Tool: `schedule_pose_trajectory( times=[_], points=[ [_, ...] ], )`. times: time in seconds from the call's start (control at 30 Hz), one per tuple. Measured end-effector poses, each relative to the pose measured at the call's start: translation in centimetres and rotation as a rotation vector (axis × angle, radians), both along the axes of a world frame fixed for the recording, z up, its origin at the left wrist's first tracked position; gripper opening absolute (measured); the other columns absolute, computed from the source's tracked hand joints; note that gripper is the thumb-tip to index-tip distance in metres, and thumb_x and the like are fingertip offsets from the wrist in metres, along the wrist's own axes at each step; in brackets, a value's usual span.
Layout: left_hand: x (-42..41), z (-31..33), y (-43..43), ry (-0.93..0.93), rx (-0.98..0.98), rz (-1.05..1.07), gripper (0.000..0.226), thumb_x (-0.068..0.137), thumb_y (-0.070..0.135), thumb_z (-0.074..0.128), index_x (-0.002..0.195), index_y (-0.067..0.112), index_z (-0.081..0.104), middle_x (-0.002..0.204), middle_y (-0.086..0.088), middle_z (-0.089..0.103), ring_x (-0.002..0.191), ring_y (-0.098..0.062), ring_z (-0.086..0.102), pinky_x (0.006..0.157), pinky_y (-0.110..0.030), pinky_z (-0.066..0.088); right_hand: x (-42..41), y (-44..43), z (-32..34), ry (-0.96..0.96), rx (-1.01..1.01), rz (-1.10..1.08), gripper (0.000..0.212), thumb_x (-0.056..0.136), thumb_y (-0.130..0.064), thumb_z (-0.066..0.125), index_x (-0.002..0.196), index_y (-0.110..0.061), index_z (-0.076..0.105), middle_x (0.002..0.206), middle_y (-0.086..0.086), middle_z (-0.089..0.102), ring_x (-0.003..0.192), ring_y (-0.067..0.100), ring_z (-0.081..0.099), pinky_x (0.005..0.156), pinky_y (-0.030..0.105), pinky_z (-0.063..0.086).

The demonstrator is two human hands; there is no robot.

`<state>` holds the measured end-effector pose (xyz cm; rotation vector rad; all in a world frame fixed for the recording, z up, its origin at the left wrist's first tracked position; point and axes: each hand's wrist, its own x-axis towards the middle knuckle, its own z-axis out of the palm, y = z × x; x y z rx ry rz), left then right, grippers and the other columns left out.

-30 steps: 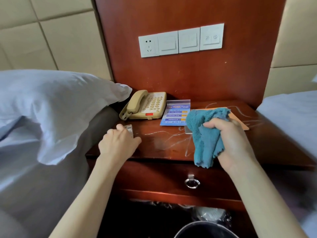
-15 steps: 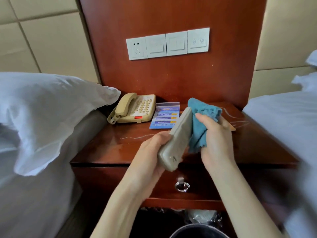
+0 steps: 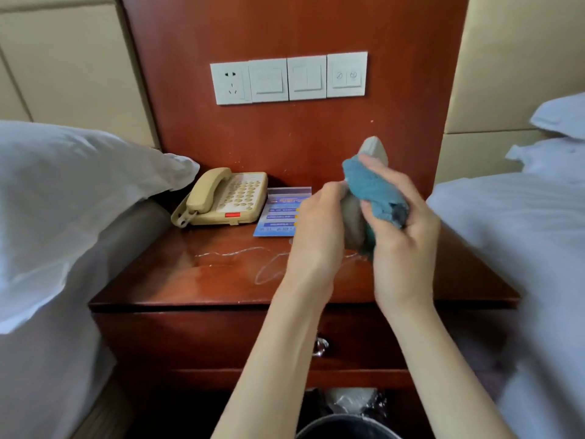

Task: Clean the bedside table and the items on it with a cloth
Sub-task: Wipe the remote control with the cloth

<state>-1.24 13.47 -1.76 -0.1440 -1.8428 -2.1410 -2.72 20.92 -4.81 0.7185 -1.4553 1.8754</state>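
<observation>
Above the dark red wooden bedside table [image 3: 196,280], my left hand [image 3: 319,229] grips the lower end of a grey remote control [image 3: 375,148], held nearly upright. My right hand [image 3: 402,236] holds a teal cloth [image 3: 373,191] wrapped around the remote's middle. Only the remote's top end and a patch between my hands show. A beige telephone [image 3: 224,198] sits at the table's back left. A blue printed card [image 3: 281,213] lies beside it, partly behind my left hand.
A white pillow [image 3: 72,198] on the left bed overhangs the table's left edge. Another white bed [image 3: 512,236] borders the right side. A switch and socket panel [image 3: 288,78] is on the wooden wall. A drawer ring pull [image 3: 320,346] and a dark bin [image 3: 345,427] are below.
My left hand picked the remote up from the table and raised it. It now stands more upright, and my right hand has wrapped the cloth around it. The view moved closer.
</observation>
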Motion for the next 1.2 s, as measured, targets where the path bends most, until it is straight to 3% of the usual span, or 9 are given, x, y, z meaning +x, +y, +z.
schedule_pose_trajectory(
  times=[0.1, 0.23, 0.3, 0.37, 0.47, 0.57, 0.7, 0.87, 1.2],
  points=[
    [0.6, -0.6, 1.8, -0.01, -0.117, -0.032, 0.027, 0.071, 0.038, 0.047, 0.067, 0.025, 0.071, 0.084, -0.015, 0.067, 0.083, -0.03, 0.061, 0.081, -0.053, 0.048, -1.4, 2.5, -0.1, -0.1, -0.27, -0.066, 0.039, 0.079, -0.001, 0.056, 0.116, -0.012, 0.064, 0.125, 0.005, 0.064, 0.12, 0.015, 0.058, 0.106, 0.033, 0.042],
    [1.0, -2.2, 2.6, 0.004, -0.152, -0.069, 0.017, 0.07, 0.041, 0.048, 0.07, 0.03, 0.062, 0.071, 0.002, 0.059, 0.07, -0.014, 0.054, 0.068, -0.04, 0.042, -2.2, 3.8, -0.3, -0.232, -0.423, -0.08, 0.029, 0.075, -0.011, 0.059, 0.099, -0.025, 0.069, 0.117, 0.007, 0.068, 0.113, 0.024, 0.062, 0.103, 0.049, 0.044],
    [0.8, -1.9, 2.5, 0.021, -0.144, -0.029, 0.021, 0.075, 0.039, 0.049, 0.066, 0.03, 0.065, 0.066, 0.012, 0.063, 0.07, -0.01, 0.057, 0.072, -0.039, 0.045, -1.7, 3.2, -0.1, -0.219, -0.358, -0.083, 0.035, 0.077, -0.011, 0.058, 0.109, -0.023, 0.065, 0.124, 0.005, 0.065, 0.117, 0.019, 0.06, 0.106, 0.046, 0.042],
    [0.6, -1.5, 2.2, 0.095, -0.148, 0.014, 0.023, 0.08, 0.037, 0.046, 0.077, 0.028, 0.067, 0.072, 0.015, 0.066, 0.076, -0.008, 0.059, 0.078, -0.038, 0.048, -0.9, 2.0, 0.0, -0.181, -0.241, -0.105, 0.039, 0.08, -0.013, 0.058, 0.118, -0.02, 0.062, 0.127, 0.001, 0.063, 0.119, 0.014, 0.058, 0.107, 0.043, 0.042],
    [0.6, -0.9, 1.0, 0.213, -0.238, 0.135, 0.028, 0.086, 0.04, 0.039, 0.101, 0.023, 0.055, 0.099, 0.003, 0.066, 0.098, -0.014, 0.06, 0.092, -0.045, 0.048, 0.3, -0.2, 0.0, -0.105, -0.111, -0.089, 0.04, 0.084, -0.016, 0.057, 0.124, -0.021, 0.06, 0.125, -0.002, 0.065, 0.118, 0.009, 0.058, 0.104, 0.036, 0.044],
    [0.5, -0.5, -0.7, 0.257, -0.222, 0.228, 0.03, 0.087, 0.04, 0.037, 0.111, 0.023, 0.044, 0.119, -0.014, 0.055, 0.116, -0.03, 0.052, 0.099, -0.055, 0.041, 1.5, -2.1, -0.2, -0.063, -0.05, 0.037, 0.04, 0.087, -0.016, 0.055, 0.127, -0.022, 0.058, 0.121, -0.01, 0.067, 0.114, 0.003, 0.059, 0.094, 0.018, 0.045],
    [0.6, -0.2, -1.1, 0.301, -0.151, 0.228, 0.028, 0.086, 0.04, 0.042, 0.112, 0.028, 0.042, 0.127, -0.016, 0.047, 0.122, -0.032, 0.048, 0.103, -0.055, 0.039, 1.9, -2.9, -0.1, -0.124, -0.184, 0.352, 0.036, 0.09, -0.012, 0.051, 0.122, -0.026, 0.06, 0.115, -0.011, 0.069, 0.112, 0.006, 0.062, 0.089, 0.019, 0.048],
    [0.5, -0.8, -0.2, 0.401, -0.199, 0.091, 0.037, 0.085, 0.034, 0.05, 0.121, 0.028, 0.043, 0.126, -0.01, 0.048, 0.123, -0.028, 0.047, 0.104, -0.05, 0.04, 1.3, -1.1, 0.9, -0.37, -0.419, 0.548, 0.027, 0.093, -0.013, 0.05, 0.114, -0.01, 0.066, 0.105, 0.009, 0.073, 0.097, 0.019, 0.07, 0.071, 0.024, 0.056],
    [0.3, -1.3, -1.2, 0.494, -0.444, -0.091, 0.039, 0.101, 0.021, 0.036, 0.14, 0.022, 0.04, 0.133, 0.008, 0.056, 0.124, -0.008, 0.052, 0.103, -0.042, 0.044, 0.7, 0.2, 0.7, -0.322, -0.444, 0.483, 0.028, 0.085, -0.015, 0.059, 0.112, -0.016, 0.067, 0.097, 0.002, 0.074, 0.088, 0.013, 0.071, 0.065, 0.021, 0.055]
  ],
)
